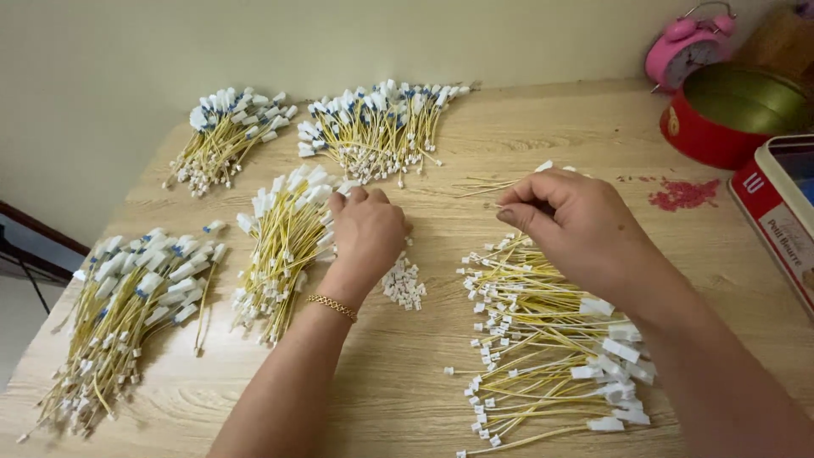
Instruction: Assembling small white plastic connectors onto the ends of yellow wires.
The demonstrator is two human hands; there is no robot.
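Note:
Several bundles of thin yellow wires with white plastic connectors lie on a wooden table (407,373). My left hand (366,231), with a gold bracelet at the wrist, rests its fingertips on the white connector ends of the middle bundle (284,246). My right hand (566,222) pinches a single yellow wire (485,184) above the loose pile of wires at the right (543,348). A small heap of loose white connectors (403,284) lies between my hands.
Two more wire bundles lie at the back (222,136) (377,127), and another sits at the front left (127,314). A pink alarm clock (685,47), a round red tin (733,114), a rectangular red tin (784,212) and red bits (682,195) stand at the right.

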